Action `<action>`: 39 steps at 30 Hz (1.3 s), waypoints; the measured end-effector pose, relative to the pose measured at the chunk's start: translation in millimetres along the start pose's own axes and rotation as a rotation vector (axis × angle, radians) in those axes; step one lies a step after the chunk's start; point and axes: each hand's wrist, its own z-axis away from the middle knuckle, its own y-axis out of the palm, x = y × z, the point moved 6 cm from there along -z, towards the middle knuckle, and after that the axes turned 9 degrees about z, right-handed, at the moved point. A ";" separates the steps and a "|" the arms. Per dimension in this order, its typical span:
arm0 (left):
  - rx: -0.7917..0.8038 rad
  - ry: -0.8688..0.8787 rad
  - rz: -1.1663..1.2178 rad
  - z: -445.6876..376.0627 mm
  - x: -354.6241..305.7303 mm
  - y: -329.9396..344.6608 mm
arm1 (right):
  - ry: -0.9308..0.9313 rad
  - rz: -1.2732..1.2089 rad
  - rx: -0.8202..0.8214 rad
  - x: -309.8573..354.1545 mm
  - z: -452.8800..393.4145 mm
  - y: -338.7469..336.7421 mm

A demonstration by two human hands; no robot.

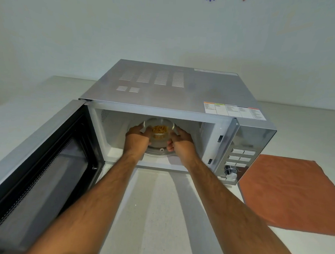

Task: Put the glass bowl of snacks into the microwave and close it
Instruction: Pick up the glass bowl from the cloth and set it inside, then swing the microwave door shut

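My left hand [137,137] and right hand [182,142] grip the glass bowl [158,131] inside the microwave [165,91], over its turntable [157,152]. I still must release it and shut the door [43,148], which stands wide open.

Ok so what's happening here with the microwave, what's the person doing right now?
A person is reaching into the open microwave with both arms. The left hand and right hand grip opposite sides of a glass bowl of yellowish snacks, holding it over the glass turntable; whether it already rests there is unclear. The microwave door is swung wide open to the left, so closing it is not yet done. An orange cloth lies on the counter to the right.
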 end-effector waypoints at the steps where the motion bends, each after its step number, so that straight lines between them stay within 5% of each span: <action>1: -0.016 -0.012 0.034 3.1 2.0 -1.3 | -0.005 -0.016 0.002 -0.4 5.7 -0.8; 12: -0.102 0.072 0.048 68.3 12.7 -15.2 | -0.031 -0.001 -0.045 -14.0 87.7 -16.6; 28: 0.005 -0.011 0.004 177.1 62.8 -38.6 | -0.148 0.468 -0.109 -92.8 198.3 -58.8; 39: 0.109 0.079 0.038 235.0 31.9 -48.1 | -0.126 0.967 0.012 -116.3 248.9 -67.3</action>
